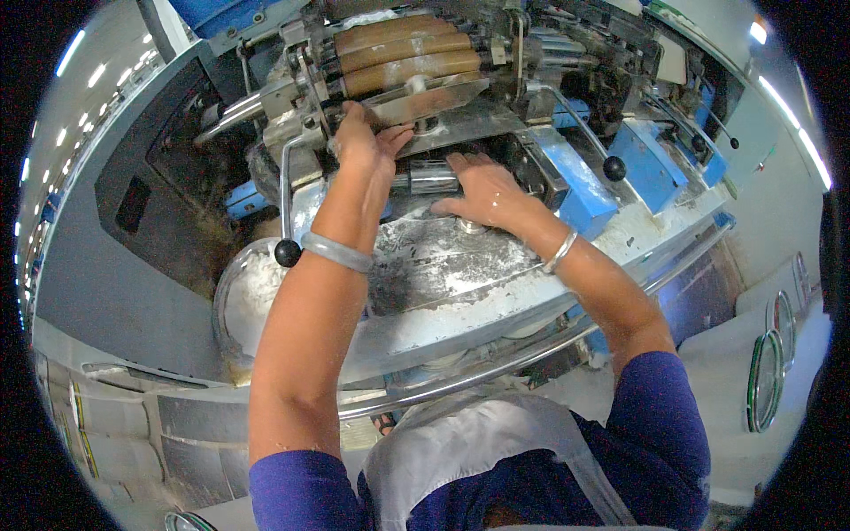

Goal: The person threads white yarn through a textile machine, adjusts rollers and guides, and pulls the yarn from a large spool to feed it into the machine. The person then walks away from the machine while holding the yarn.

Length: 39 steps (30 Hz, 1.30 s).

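My left hand [365, 146] is raised at the left end of a long bright metal plate [434, 102] below the brown rollers. Its fingers close round that end, and some fingertips are hidden behind the plate. Lower and to the right, my right hand [491, 190] is curled over the right end of a shiny metal roller [434, 176], thumb on the near side and fingers on the far side. White powder dusts the right hand and the machine bed [443, 257] beneath. A flat metal sheet [465, 126] slopes between the two hands.
Brown ribbed rollers [407, 55] sit above my hands. Levers with black ball knobs [288, 253] [615, 168] stand either side. Blue blocks [571, 181] line the right. A powder-covered round pan [252, 292] lies left, and a steel rail [478, 372] crosses the machine's front.
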{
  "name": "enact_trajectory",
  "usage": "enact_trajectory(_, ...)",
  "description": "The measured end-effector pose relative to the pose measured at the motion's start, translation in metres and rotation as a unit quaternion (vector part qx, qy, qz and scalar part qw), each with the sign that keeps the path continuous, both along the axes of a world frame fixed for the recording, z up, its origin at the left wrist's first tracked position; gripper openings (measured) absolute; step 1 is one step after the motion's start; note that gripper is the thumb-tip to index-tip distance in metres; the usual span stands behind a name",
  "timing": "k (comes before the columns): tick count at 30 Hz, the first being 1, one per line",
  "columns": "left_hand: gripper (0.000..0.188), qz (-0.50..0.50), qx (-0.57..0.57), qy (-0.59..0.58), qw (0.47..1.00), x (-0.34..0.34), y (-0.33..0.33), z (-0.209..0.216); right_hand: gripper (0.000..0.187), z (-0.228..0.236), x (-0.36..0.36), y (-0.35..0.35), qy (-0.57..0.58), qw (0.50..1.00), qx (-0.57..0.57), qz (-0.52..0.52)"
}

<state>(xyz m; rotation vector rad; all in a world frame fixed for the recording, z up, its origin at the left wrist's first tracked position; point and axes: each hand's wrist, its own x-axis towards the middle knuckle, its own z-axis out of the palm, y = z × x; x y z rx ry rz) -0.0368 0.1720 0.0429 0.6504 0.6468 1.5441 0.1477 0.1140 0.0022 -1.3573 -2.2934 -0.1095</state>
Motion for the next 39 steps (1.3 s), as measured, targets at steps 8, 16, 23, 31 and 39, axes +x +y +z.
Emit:
enact_trajectory(8,0.047,0.010,-0.034,-0.025,0.999,0.002,0.009,-0.003,0.054,0.006,-0.003,0.042,0.072,0.972,-0.219,-0.033)
enact_trajectory(16,0.049,0.007,-0.040,-0.024,0.999,0.001,0.009,-0.002,0.011,-0.053,-0.010,0.119,0.485,0.740,-0.464,-0.045)
enact_trajectory(23,0.055,0.011,-0.053,-0.002,0.999,0.002,0.010,0.000,0.022,-0.037,-0.021,0.114,-0.040,0.984,-0.175,-0.006)
enact_trajectory(31,0.058,0.007,-0.062,0.057,0.996,0.003,0.013,-0.002,0.029,-0.025,-0.019,0.101,0.229,0.930,-0.274,-0.083)
enact_trajectory(39,0.045,0.013,-0.070,0.033,0.997,0.000,0.013,-0.001,0.035,-0.064,-0.031,0.140,-0.100,0.970,-0.212,-0.058)
